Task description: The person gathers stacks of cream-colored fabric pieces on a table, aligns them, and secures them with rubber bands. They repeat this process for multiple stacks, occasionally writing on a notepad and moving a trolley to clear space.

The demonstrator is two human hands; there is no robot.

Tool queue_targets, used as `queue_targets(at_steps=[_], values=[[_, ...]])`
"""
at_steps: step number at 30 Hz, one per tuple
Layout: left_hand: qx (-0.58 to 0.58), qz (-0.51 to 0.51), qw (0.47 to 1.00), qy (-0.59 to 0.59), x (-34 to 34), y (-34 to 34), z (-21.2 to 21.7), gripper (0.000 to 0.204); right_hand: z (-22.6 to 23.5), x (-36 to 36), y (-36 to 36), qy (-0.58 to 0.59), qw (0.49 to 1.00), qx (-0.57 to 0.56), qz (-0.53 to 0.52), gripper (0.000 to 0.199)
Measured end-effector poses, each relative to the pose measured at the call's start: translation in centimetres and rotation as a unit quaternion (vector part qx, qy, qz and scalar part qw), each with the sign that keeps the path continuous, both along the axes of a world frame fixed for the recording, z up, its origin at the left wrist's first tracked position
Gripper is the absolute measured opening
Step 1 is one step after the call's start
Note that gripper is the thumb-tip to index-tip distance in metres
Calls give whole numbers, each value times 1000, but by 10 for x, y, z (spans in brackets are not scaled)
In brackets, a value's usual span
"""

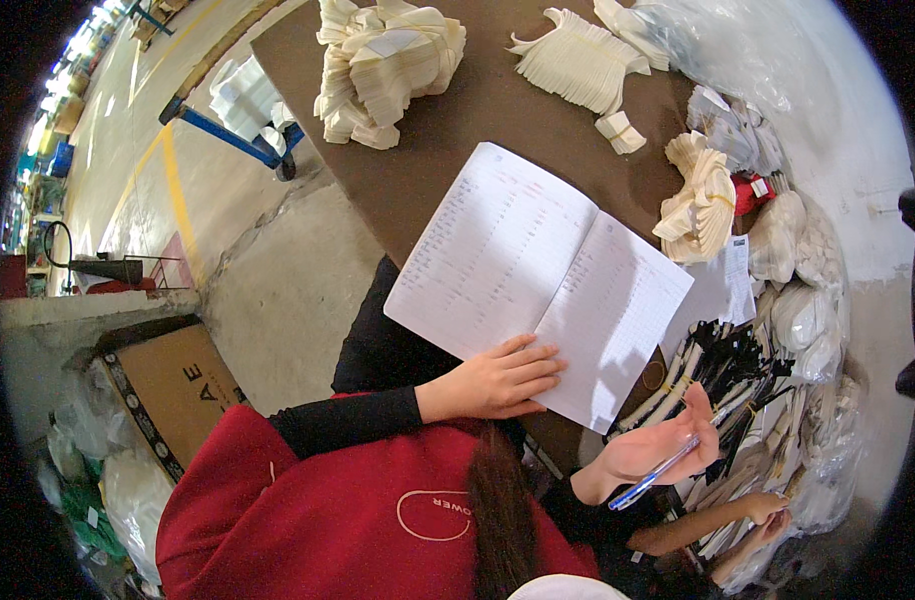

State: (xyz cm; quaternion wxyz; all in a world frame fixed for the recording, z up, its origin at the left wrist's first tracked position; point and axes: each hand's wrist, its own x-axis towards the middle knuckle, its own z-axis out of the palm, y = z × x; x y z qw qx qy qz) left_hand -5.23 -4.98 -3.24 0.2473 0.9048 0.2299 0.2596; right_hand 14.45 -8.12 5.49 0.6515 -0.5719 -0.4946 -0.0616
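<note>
Nearest, the right hand (pixel 658 445) is curled around a pen (pixel 663 470), pinching it between thumb and fingers, just right of the near edge of the notebook (pixel 538 280). The left hand (pixel 498 380) lies flat with fingers loosely spread, pressing on the near corner of the open notebook, which slants away from it across the brown surface (pixel 458 160). Right of the notebook lie black and cream bundles (pixel 718 370). Farther off, stacks of cream pieces (pixel 388 65) sit on the surface.
</note>
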Motion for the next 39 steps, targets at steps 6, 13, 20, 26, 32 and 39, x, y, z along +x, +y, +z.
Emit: queue_targets(at_steps=[6, 13, 20, 26, 32, 39], values=[[-21, 0, 1000, -21, 0, 1, 1, 45, 7, 0, 6, -25, 999, -27, -12, 29], [0, 35, 998, -50, 7, -6, -1, 36, 7, 17, 6, -48, 995, -24, -86, 28], [-118, 14, 985, -127, -6, 2, 1, 24, 18, 14, 9, -97, 989, -54, -93, 29], [-262, 121, 937, -197, -57, 21, 28, 21, 10, 25, 27, -158, 908, -381, 79, 38], [-287, 399, 802, -340, -148, 49, 33, 19, 23, -8, 63, -200, 885, -404, 113, 43], [-342, 448, 694, -447, -231, 161, 49, 38, 33, -99, 147, 189, 882, -321, 287, 55]])
